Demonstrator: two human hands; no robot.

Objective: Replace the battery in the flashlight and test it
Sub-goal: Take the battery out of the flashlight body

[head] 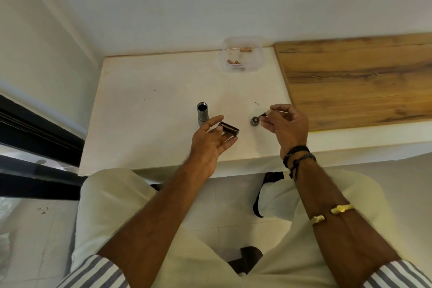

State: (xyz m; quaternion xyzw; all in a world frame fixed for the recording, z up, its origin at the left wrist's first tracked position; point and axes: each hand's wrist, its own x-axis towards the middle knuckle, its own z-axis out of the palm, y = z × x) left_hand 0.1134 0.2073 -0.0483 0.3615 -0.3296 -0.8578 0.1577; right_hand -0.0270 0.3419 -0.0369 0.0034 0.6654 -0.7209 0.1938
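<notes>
The silver flashlight body [202,112] stands upright on the white table [149,110], its open dark end facing up. My left hand [208,145] holds a dark cylindrical battery holder [230,129] on its fingers, just right of the flashlight. The round silver tail cap [255,120] lies on the table between my hands. My right hand [287,124] hovers beside the cap and pinches a small dark piece [263,115], too small to identify.
A clear plastic container [242,57] with several copper-coloured batteries sits at the table's far edge by the wall. A wooden board [357,77] covers the surface to the right. My legs are under the table's near edge.
</notes>
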